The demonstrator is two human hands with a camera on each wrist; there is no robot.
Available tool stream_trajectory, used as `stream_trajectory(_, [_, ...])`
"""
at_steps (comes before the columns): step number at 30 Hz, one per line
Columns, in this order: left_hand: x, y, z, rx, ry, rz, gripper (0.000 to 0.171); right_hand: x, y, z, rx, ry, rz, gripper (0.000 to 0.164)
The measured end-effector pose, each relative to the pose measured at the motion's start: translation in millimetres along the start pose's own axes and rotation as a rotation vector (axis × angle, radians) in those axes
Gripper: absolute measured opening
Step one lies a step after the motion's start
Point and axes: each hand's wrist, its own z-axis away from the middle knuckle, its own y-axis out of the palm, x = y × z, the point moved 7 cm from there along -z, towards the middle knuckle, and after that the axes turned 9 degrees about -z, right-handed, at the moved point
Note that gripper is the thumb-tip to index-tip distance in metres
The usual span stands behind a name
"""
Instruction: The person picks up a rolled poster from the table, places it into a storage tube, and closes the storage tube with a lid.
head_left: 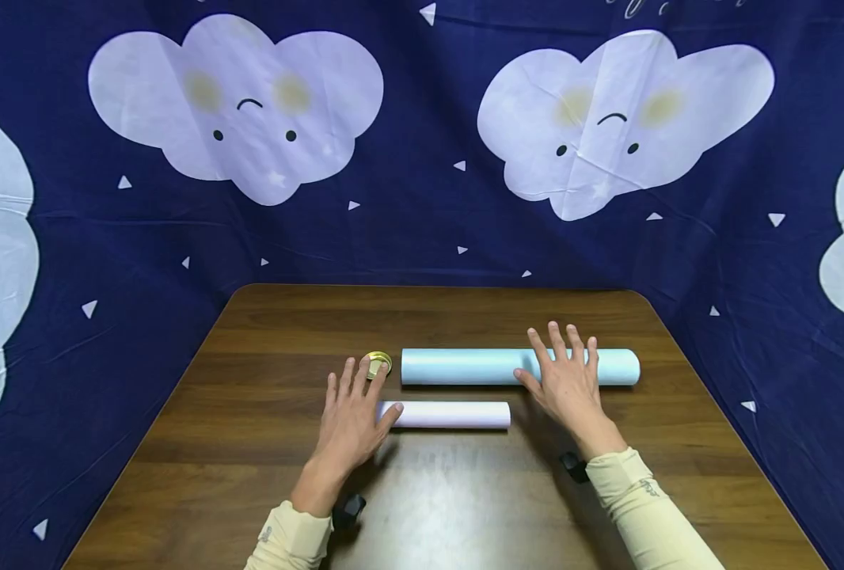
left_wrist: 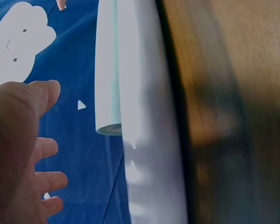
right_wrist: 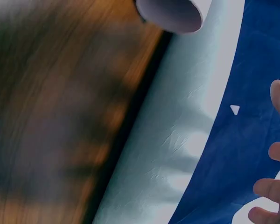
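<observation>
A white paper roll (head_left: 458, 415) lies crosswise on the table, its left end partly hidden by my left hand (head_left: 351, 427). That hand has its fingers spread and straight, with the fingertips overlapping a small round gold item (head_left: 376, 366). Behind it and to the right lies a longer, thicker light blue roll (head_left: 465, 367). Over its right half is my right hand (head_left: 568, 384), palm down, fingers fanned out beyond the roll. In the left wrist view, finger shadows fall on the white roll (left_wrist: 151, 140). The right wrist view shows similar shadows on the blue roll (right_wrist: 163, 126).
The brown wooden table (head_left: 422, 491) has rounded far corners. A dark blue cloth (head_left: 422, 229) with printed clouds and small white triangles hangs behind it and along both sides. A black wrist device (head_left: 349, 511) sits under the left wrist, another (head_left: 574, 467) under the right.
</observation>
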Motion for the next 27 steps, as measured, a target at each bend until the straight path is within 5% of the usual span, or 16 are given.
stream_trajectory(27, [-10.7,28.4,5.8,0.054,0.089,-0.061,0.076,-34.3,22.6,-15.0,0.035,-0.113,-0.008,0.088])
